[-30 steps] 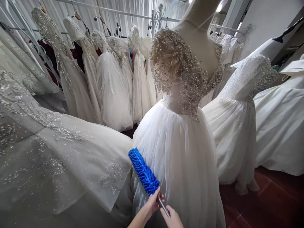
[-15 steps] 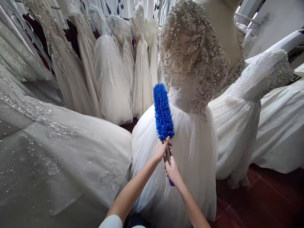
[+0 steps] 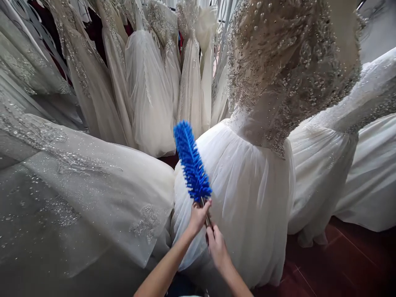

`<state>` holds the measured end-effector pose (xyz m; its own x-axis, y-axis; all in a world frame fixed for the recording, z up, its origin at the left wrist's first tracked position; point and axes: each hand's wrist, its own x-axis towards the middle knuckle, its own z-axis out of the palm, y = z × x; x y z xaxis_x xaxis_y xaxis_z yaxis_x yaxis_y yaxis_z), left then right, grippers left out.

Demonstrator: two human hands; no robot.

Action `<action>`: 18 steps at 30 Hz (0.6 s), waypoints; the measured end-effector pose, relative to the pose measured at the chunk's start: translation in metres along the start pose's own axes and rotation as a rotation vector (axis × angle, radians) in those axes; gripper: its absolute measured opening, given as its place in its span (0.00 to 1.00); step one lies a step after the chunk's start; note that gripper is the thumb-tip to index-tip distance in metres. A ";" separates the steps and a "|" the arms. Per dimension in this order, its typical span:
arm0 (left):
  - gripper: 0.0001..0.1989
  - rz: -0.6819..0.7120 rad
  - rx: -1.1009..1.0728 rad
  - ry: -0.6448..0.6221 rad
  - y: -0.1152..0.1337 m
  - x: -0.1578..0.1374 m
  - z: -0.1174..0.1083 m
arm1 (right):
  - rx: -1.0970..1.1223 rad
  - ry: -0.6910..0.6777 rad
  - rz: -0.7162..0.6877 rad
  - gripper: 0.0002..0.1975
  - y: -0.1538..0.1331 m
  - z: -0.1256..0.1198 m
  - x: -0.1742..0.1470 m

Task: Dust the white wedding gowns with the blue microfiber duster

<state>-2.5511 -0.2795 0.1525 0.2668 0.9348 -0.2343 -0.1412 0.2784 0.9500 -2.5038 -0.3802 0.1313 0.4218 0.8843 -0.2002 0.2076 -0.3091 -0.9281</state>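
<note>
Dusting looks to be the step in hand: blue duster (image 3: 192, 161) stands upright against the white gown's skirt (image 3: 247, 194), left hand (image 3: 199, 214) and right hand (image 3: 216, 245) both gripping its handle. Next stroke calls for light pressure near the beaded bodice (image 3: 287, 74).

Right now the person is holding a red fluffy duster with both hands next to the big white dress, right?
Not quite: the duster is blue, not red. The head view shows its blue fluffy head beside the big white dress, with the left hand and right hand both gripping its handle.
</note>
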 end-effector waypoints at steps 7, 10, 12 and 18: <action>0.19 -0.069 -0.088 -0.042 0.032 0.051 0.029 | 0.219 -0.087 0.107 0.21 -0.044 -0.011 0.043; 0.20 -0.184 -0.084 0.011 -0.039 0.043 0.012 | 0.277 -0.189 0.305 0.23 0.002 0.001 0.033; 0.20 -0.284 -0.083 0.063 -0.089 0.024 -0.008 | 0.282 -0.283 0.427 0.21 0.041 0.013 0.018; 0.19 -0.541 -0.006 0.083 -0.159 -0.029 -0.053 | 0.137 -0.342 0.605 0.23 0.121 0.049 -0.026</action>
<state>-2.5874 -0.3389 -0.0027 0.2270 0.6718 -0.7051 -0.0104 0.7256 0.6880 -2.5331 -0.4232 0.0085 0.1221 0.6382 -0.7601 -0.0979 -0.7543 -0.6491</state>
